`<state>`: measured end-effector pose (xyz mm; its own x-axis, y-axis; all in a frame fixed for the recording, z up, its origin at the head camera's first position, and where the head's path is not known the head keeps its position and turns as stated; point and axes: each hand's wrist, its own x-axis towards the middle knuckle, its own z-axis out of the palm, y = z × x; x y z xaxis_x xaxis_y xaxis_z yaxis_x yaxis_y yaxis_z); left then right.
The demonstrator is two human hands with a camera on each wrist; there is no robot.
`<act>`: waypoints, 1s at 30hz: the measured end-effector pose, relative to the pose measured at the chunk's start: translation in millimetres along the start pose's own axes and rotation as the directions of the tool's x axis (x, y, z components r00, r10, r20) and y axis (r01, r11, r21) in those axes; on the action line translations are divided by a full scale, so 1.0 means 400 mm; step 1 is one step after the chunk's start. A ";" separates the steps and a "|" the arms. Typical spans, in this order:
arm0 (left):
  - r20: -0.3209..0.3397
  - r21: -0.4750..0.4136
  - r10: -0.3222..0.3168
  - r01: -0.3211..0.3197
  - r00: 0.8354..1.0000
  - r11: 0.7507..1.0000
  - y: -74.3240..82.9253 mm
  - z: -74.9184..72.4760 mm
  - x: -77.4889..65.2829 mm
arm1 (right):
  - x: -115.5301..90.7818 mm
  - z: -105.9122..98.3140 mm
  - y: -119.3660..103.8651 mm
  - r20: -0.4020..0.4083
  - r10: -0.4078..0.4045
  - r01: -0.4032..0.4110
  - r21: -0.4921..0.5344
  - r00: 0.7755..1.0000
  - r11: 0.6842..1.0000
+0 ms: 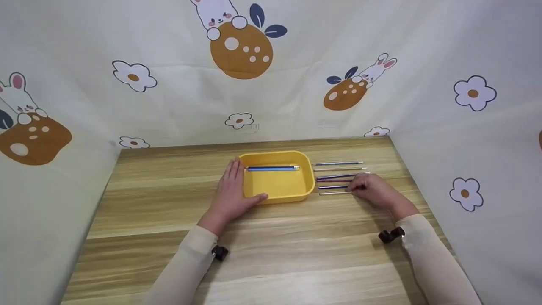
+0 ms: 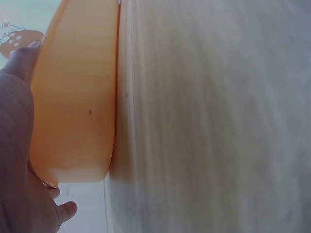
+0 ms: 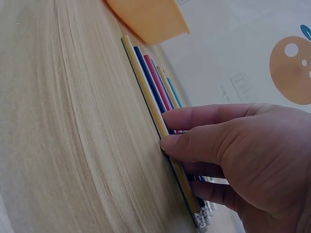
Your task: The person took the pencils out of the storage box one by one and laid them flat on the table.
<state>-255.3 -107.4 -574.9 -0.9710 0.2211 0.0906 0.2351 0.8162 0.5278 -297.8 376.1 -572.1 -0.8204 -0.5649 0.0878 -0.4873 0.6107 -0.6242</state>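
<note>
A yellow plastic box (image 1: 277, 198) stands on the table, with two blue pencils (image 1: 273, 168) lying side by side in it. My left hand (image 1: 230, 192) holds the box by its near left corner, thumb on the front rim and fingers at the left side. To the right of the box, several pencils (image 1: 338, 163) lie in a roughly parallel row, eraser ends to the right. My right hand (image 1: 372, 190) pinches the nearest one, a yellow pencil (image 3: 141, 73), between thumb and fingers. Behind it are a dark blue pencil (image 3: 150, 80) and a red pencil (image 3: 158, 82), partly hidden by the hand.
The wood-grain table (image 1: 292, 254) reaches back to a pale curtain (image 1: 288, 97) printed with rabbits and flowers. Curtain sides also rise at the left and right edges. A small black device (image 1: 390, 235) sits at the right wrist, another black device (image 1: 220, 253) at the left.
</note>
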 end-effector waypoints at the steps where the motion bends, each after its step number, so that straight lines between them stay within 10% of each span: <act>1: 0.001 -0.001 -0.001 0.001 1.000 1.000 0.000 0.000 0.000 | 0.000 0.000 0.000 -0.001 0.000 0.000 -0.006 1.000 1.000; 15: 0.015 0.006 -0.019 0.019 1.000 1.000 -0.001 0.001 0.004 | 0.004 -0.009 -0.013 -0.029 0.139 -0.136 0.087 0.990 0.987; 30: -0.004 0.016 0.000 0.000 1.000 1.000 -0.003 0.000 0.000 | 0.138 0.020 -0.132 -0.166 0.075 -0.059 0.100 0.983 0.993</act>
<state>-255.7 -108.3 -575.3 -0.9712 0.2189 0.0944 0.2358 0.8244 0.5145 -315.0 308.3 -540.5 -0.8928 -0.4179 0.1680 -0.4059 0.5847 -0.7024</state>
